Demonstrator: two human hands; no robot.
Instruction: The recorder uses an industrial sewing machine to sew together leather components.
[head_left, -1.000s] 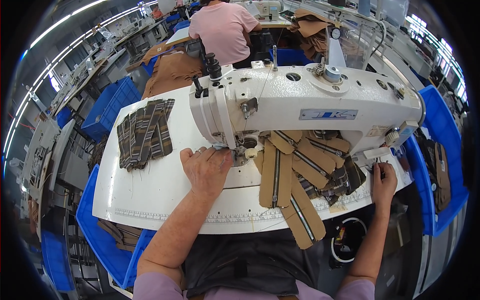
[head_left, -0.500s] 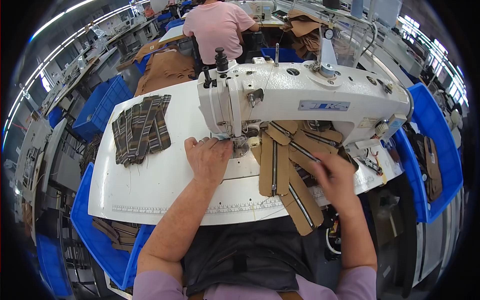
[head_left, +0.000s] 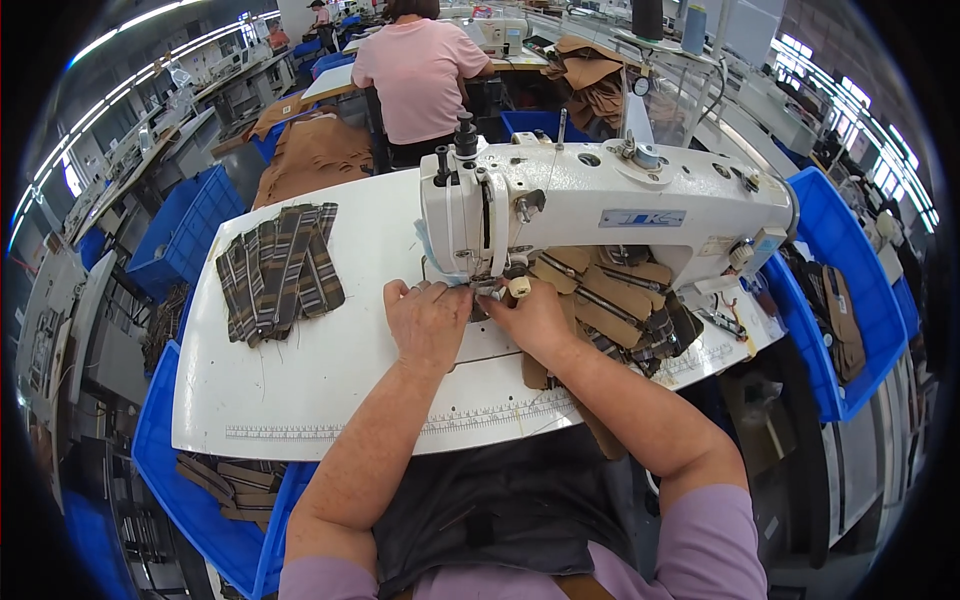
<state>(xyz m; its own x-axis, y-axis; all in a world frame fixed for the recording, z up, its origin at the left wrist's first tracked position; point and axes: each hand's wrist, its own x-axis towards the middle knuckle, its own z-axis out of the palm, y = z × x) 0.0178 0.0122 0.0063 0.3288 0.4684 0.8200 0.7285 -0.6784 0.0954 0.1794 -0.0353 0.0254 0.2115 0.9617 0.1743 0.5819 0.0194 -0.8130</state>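
My left hand (head_left: 428,325) is at the needle of a white sewing machine (head_left: 610,200), fingers bent at the presser foot. My right hand (head_left: 525,315) is just to its right, thumb and fingers drawn together by the foot; what either holds is hidden. A pale blue strip (head_left: 428,248) hangs at the needle head's left. Tan pieces with metal zippers (head_left: 610,310) and plaid fabric lie under the arm, partly behind my right hand. A stack of plaid pieces (head_left: 280,270) lies on the table's left.
Blue bins hold fabric pieces at lower left (head_left: 150,440) and right (head_left: 810,280). A person in pink (head_left: 410,80) sits ahead at another workstation, beside brown fabric piles (head_left: 315,160). A metal tool (head_left: 725,322) lies at the table's right. Thread spools (head_left: 693,30) stand above.
My right hand has moved from the table's right edge, across the zipper pieces, to the needle beside my left hand. My left hand has stayed near the foot.
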